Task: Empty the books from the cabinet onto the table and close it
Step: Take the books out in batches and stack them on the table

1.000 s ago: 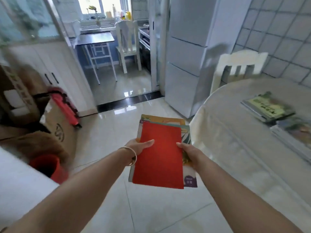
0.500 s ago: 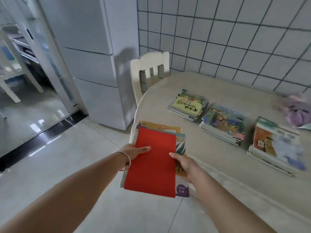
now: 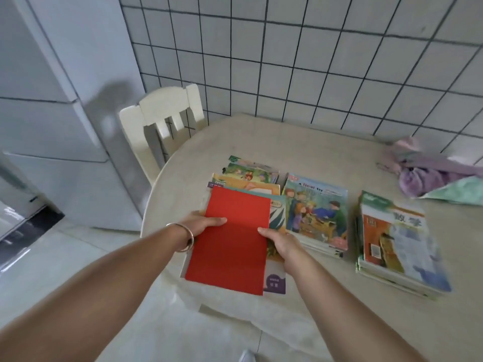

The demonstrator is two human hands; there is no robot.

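I hold a stack of books with a red cover on top [image 3: 230,239] over the near left part of the round beige table [image 3: 300,142]. My left hand [image 3: 202,226] grips its left edge, thumb on the red cover. My right hand [image 3: 278,244] grips the right edge. On the table lie a pile with a green picture cover [image 3: 248,171] just beyond the held stack, a pile topped by "A New Toy" [image 3: 316,212] and a taller pile [image 3: 397,241] at the right. The cabinet is out of view.
A cream chair [image 3: 164,121] stands at the table's far left, against a white fridge [image 3: 65,100]. A purple cloth [image 3: 431,171] and a pale green sheet [image 3: 460,192] lie at the table's far right. A tiled wall runs behind. Pale floor lies below left.
I have turned right and stepped up to the table. The held stack has moved from over the floor to over the table's near left edge, above the leftmost pile. Both hands keep their grip.
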